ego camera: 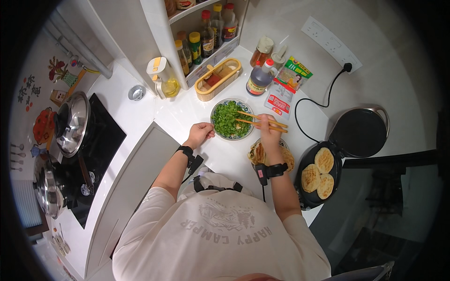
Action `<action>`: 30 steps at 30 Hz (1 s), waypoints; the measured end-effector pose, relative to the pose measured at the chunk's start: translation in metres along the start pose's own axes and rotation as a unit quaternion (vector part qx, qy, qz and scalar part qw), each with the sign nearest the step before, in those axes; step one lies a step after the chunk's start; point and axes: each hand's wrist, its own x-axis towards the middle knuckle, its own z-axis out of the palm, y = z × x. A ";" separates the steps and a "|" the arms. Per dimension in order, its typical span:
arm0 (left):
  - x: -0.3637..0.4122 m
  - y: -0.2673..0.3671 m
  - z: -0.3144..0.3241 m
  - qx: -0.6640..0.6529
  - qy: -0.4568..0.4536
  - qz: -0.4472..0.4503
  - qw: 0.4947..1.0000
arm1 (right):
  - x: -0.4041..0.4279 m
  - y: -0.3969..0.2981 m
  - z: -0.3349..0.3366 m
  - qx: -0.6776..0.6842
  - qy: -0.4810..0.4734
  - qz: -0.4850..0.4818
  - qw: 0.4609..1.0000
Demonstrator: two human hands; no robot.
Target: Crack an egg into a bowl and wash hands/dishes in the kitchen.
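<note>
My right hand [269,135] holds a pair of wooden chopsticks [277,127], their tips in the chopped green herbs [227,117] that fill a patterned bowl [213,130]. At the bowl's left rim is my left hand [200,133], its fingers curled together; whether they touch or pinch the rim I cannot tell. Partly hidden beneath my right forearm, a plate bears browned flatbreads [257,153]. Farther right, an open electric griddle [305,165] has several round golden flatbreads [323,161] in its lower pan.
Behind the bowl stand a ribbed seasoning box [218,79], a dark sauce bottle [259,79], seasoning packets [280,99] and an oil jug [168,84]. A small metal cup [136,92] sits left. Lidded pans [73,123] occupy the black hob [105,130]. The griddle's cord [299,121] crosses the counter.
</note>
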 end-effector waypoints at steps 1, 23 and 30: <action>0.000 0.000 0.001 -0.001 0.000 0.000 1.000 | 0.000 0.001 0.007 0.000 -0.022 -0.012 1.000; 0.004 -0.003 -0.002 0.010 -0.014 0.003 1.000 | 0.014 -0.001 0.000 0.037 -0.003 0.107 0.994; 0.000 0.000 -0.001 -0.015 -0.004 0.002 1.000 | -0.006 0.013 -0.017 0.033 -0.031 0.166 0.985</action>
